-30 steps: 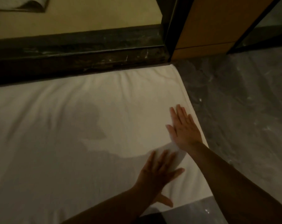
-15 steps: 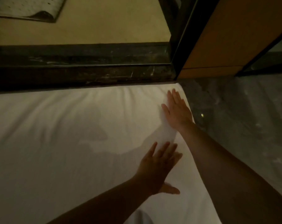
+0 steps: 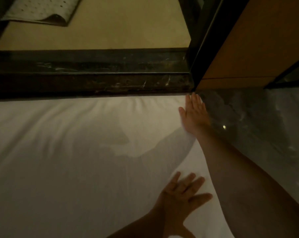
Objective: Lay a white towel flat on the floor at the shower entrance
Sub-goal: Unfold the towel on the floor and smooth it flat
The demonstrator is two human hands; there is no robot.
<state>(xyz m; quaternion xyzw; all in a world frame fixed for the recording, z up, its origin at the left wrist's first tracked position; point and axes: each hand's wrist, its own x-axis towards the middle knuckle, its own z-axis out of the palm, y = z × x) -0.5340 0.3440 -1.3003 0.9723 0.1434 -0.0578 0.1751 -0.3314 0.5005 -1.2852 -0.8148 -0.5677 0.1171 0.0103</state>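
At frame right, my flat right hand (image 3: 193, 115) presses the white towel (image 3: 76, 160) at its upper corner, flat left hand (image 3: 181, 194) below; it runs leftward.

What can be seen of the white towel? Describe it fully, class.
The white towel looks like soft cloth, spread nearly flat on the grey marble floor, its far edge along the dark stone sill. Faint wrinkles fan near that edge; shadows cross its middle. Its left side runs out of view. The right hand presses flat on its far right corner; the left hand lies flat, fingers spread, near its right edge.
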